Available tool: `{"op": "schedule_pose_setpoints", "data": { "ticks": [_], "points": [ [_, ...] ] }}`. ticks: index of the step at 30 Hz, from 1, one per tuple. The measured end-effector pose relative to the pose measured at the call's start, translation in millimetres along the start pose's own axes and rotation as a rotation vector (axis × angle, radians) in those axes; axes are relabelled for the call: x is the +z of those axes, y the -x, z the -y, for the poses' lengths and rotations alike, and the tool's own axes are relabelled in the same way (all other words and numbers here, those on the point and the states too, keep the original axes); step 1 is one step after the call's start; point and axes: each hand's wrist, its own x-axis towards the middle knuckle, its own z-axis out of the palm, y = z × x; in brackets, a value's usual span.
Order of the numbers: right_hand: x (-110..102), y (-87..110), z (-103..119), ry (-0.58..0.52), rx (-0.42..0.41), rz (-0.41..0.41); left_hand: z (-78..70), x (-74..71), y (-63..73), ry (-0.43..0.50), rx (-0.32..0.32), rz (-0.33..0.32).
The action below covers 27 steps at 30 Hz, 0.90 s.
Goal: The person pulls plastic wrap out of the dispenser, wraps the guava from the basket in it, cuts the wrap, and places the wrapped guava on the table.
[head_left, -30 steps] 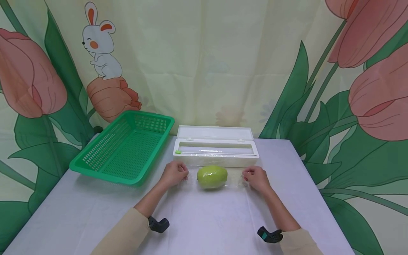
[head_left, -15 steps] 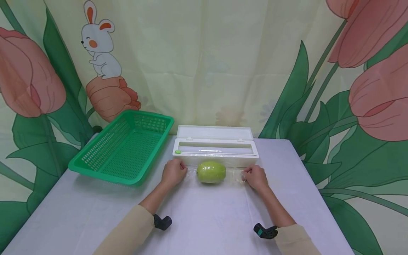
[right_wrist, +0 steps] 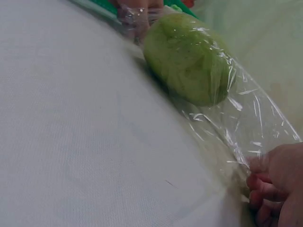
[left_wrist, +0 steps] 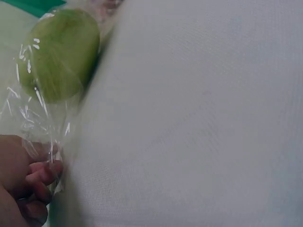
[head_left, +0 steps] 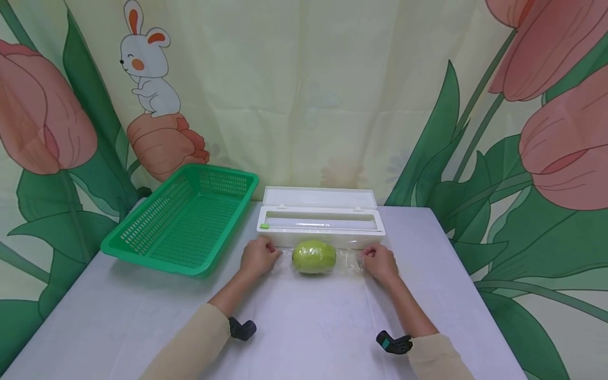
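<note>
A green mango-like fruit (head_left: 314,257) lies on the table, wrapped in clear plastic film (right_wrist: 258,120). Loose film stretches out from both its ends. My left hand (head_left: 258,257) pinches the film's left end between thumb and curled fingers, and in the left wrist view the film (left_wrist: 42,125) runs taut from the fruit to those fingers. At the other side my right hand (head_left: 381,262) pinches the right end. Just behind the fruit stands a white cling film dispenser (head_left: 323,240), its lid (head_left: 319,197) raised and the roll (head_left: 318,224) showing inside.
A green plastic basket (head_left: 214,264) stands to the left of the dispenser, its front right side near my left hand. A small light-green slider (head_left: 264,226) sits at the dispenser's left end. White cloth covers the table (head_left: 313,332), and a printed curtain (head_left: 342,95) hangs behind it.
The wrapped fruit has moved slightly away from me, closer to the dispenser, and seems turned over a little. Both hands have shifted forward slightly, still pinching the film ends.
</note>
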Motion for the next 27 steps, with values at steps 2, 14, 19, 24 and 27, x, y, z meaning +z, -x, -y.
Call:
{"op": "schedule_pose_setpoints", "data": {
  "ticks": [2,14,19,24,27],
  "points": [
    [-1,-0.8,-2,-0.068,0.002,0.006,3.7,-1.0,0.0,0.048,-0.016,0.025],
    [-17,8.9,-8,-0.228,0.013,0.023,3.4,-17.4,13.8,0.153,-0.027,0.002],
    [-28,22.1,3,-0.218,-0.031,0.006,-10.2,-31.1,31.7,0.187,0.088,-0.066],
    [-31,42.8,19,-0.293,-0.257,0.111,-21.1,-35.4,51.2,0.213,0.434,-0.097],
    [-28,55.1,26,-0.324,-0.4,0.194,-24.3,-34.0,59.3,0.207,0.647,-0.048]
  ]
}}
